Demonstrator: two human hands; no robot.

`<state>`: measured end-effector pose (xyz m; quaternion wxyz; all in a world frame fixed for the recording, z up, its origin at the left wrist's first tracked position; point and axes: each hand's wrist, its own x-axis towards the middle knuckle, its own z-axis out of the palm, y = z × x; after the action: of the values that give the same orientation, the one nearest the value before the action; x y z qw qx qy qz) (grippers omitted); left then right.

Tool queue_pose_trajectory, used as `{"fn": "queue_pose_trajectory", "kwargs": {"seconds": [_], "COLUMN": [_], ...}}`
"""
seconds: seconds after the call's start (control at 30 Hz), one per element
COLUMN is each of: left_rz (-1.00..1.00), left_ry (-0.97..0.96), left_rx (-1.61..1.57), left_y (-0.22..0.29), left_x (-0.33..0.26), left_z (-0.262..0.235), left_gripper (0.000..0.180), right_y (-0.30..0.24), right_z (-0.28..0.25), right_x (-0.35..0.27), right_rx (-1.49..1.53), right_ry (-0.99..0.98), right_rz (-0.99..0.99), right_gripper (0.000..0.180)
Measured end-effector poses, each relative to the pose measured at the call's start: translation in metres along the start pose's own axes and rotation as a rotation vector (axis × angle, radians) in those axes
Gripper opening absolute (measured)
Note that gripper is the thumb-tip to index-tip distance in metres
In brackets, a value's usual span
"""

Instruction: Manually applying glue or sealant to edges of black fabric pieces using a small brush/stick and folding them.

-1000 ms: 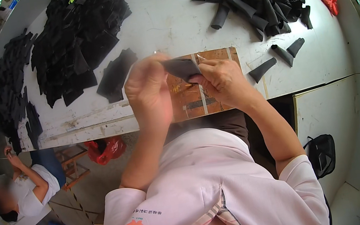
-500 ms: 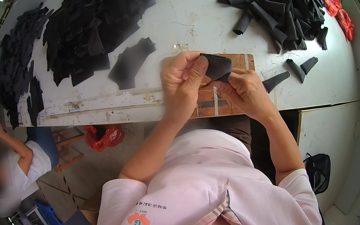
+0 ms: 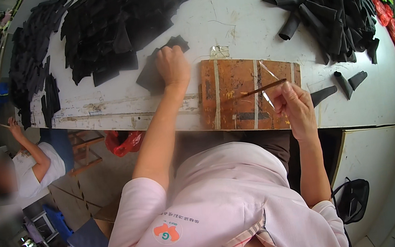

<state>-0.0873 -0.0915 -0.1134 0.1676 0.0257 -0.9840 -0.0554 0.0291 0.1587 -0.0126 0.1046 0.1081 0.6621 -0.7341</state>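
My left hand (image 3: 172,67) reaches out over a flat black fabric piece (image 3: 149,74) left of the board. Its fingers are bent down and closed on that cloth, with the fingertips hidden from view. My right hand (image 3: 296,107) is above the right part of a brown board (image 3: 234,79) and pinches a thin brown stick (image 3: 264,88), which points left across the board. Strips of clear tape run over the board. Just right of my right hand lie short black fabric tubes (image 3: 325,95).
A big pile of flat black pieces (image 3: 107,29) covers the far left of the white table (image 3: 193,27), with another black heap (image 3: 38,50) beyond it. Black tubes (image 3: 324,17) are heaped at far right by red bags (image 3: 387,18). Another person (image 3: 42,162) sits at left.
The black piece held between both hands has left them; where it went does not show. My left hand has moved left onto the flat fabric, and the stick now shows in my right hand.
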Motion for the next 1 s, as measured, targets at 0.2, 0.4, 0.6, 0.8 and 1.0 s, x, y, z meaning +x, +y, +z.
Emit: {"fn": "queue_pose_trajectory", "kwargs": {"seconds": [0.2,0.4,0.6,0.8,1.0], "left_rz": [0.114,-0.713,-0.974,-1.133,-1.034], "left_ry": [0.241,-0.088,-0.194,-0.250,-0.055], "left_rx": [-0.597,-2.035,-2.259,-2.331,-2.060], "left_y": [0.012,0.018,0.026,0.035,-0.001], "left_x": [-0.010,-0.018,-0.045,-0.059,-0.052], "left_z": [-0.043,-0.097,-0.100,-0.098,-0.051], "left_gripper": [0.006,0.010,0.017,0.019,0.021], "right_y": [0.018,0.022,0.029,0.032,0.030], "right_z": [0.024,0.050,0.073,0.091,0.087], "right_x": [-0.018,-0.008,0.004,0.007,0.000], "right_rx": [-0.197,-0.294,0.192,0.360,0.059], "right_ry": [-0.171,-0.214,-0.336,-0.090,0.110], "right_rz": [0.067,0.004,0.093,0.033,-0.175], "right_gripper": [0.038,0.037,0.048,0.021,0.026]}}
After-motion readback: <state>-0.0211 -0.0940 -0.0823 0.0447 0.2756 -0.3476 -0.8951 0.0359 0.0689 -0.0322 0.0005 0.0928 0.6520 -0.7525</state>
